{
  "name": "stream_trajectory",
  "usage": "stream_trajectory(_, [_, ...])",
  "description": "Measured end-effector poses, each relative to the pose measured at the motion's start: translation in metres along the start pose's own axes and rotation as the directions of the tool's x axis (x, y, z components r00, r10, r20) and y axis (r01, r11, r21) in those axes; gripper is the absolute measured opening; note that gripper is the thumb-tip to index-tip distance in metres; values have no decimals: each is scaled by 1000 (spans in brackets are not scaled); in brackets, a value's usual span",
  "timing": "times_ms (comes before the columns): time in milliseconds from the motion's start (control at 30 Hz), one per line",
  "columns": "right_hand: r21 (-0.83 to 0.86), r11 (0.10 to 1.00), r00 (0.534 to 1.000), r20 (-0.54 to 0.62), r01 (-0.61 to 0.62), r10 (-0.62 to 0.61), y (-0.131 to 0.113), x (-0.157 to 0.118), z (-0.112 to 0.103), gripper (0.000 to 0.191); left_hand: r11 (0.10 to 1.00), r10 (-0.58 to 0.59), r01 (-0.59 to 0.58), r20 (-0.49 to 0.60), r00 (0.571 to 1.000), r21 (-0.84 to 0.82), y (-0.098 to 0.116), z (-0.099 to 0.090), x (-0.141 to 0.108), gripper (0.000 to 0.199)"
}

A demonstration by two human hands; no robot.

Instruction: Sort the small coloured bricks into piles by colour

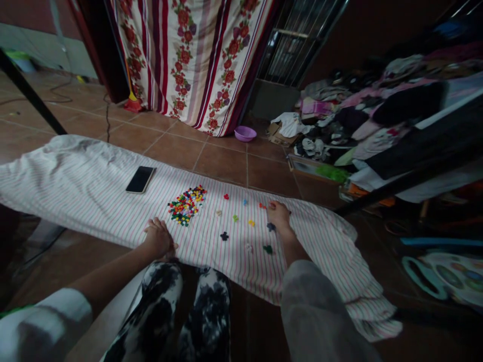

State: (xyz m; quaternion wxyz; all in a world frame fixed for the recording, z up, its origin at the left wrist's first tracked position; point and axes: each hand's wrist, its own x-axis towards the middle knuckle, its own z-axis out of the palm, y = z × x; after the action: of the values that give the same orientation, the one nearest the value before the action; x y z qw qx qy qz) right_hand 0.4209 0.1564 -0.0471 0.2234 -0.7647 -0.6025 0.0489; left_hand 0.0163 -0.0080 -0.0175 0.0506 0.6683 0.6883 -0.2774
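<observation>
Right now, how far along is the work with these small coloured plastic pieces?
About ten separate pieces already lie spread singly across the striped sheet. The right hand is beside a red piece; the left hand rests on the sheet. The large mixed heap remains, so most are left.

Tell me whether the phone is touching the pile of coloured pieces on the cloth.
Apart. The head view plainly shows a strip of the striped cloth between the black smartphone and the heap of small coloured pieces.

Dim, flat indoor light lies over the striped cloth [75,176]; beyond it, shadows deepen and wide-angle distortion bends the frame's edges.
</observation>
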Motion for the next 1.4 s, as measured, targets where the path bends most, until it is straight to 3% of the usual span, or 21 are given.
stream_trajectory(100, [115, 988, 989, 93, 101, -112, -40, -14, 7, 31, 1000, -4, 4, -14, 1000, -11, -1, 0, 0, 93])
stream_trajectory(167, [228, 952, 959, 150, 203, -241, -71, -29, 16, 29, 1000, -5, 5, -26, 1000, -23, -1, 1, 0, 92])
stream_trajectory(233, [337, 894, 908, 194, 295, -373, -101, -47, 26, 26, 999, -10, 9, -22, 1000, -31, -2, 2, 0, 91])
stream_trajectory(367, [460, 750, 753, 230, 475, -617, -157, -84, 47, 18, 998, -17, 16, -14, 1000, -67, -1, 0, 0, 91])
stream_trajectory(500, [443, 722, 680, 287, 531, -675, -196, -111, 67, 18, 999, -37, 39, 33, 999, -39, 0, -5, -2, 91])
stream_trajectory(667, [304, 802, 684, 419, 513, -597, -220, -123, 79, 20, 999, -31, 32, 36, 999, -15, 0, -7, -3, 91])
stream_trajectory(933, [109, 872, 711, 536, 477, -456, -241, -123, 69, 24, 998, -7, 9, 34, 999, -57, -2, -11, -7, 91])
stream_trajectory(1200, [70, 898, 744, 534, 435, -402, -254, -123, 65, 23, 999, 5, -5, 24, 1000, -32, -4, -10, -8, 90])
stream_trajectory(1400, [191, 894, 780, 438, 405, -447, -248, -125, 67, 16, 1000, 1, -1, -17, 1000, -11, -2, -4, -5, 89])
